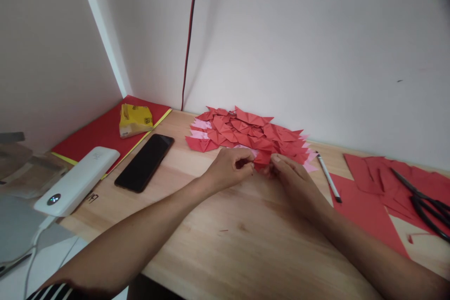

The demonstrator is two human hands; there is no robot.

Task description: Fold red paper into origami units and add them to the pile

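Observation:
Between my two hands is a small piece of folded red paper, held just in front of the pile. My left hand pinches its left side, thumb and forefinger curled together. On the other side my right hand is closed on the paper's right edge, with some fingers hidden behind the thumb. Directly beyond lies a pile of folded red and pink paper pieces with pointed ends, stacked in overlapping rows against the wall.
On the left are a black phone, a white power bank with a cable, and a yellow packet on a red folder. To the right lie a white pen, red paper sheets and black scissors.

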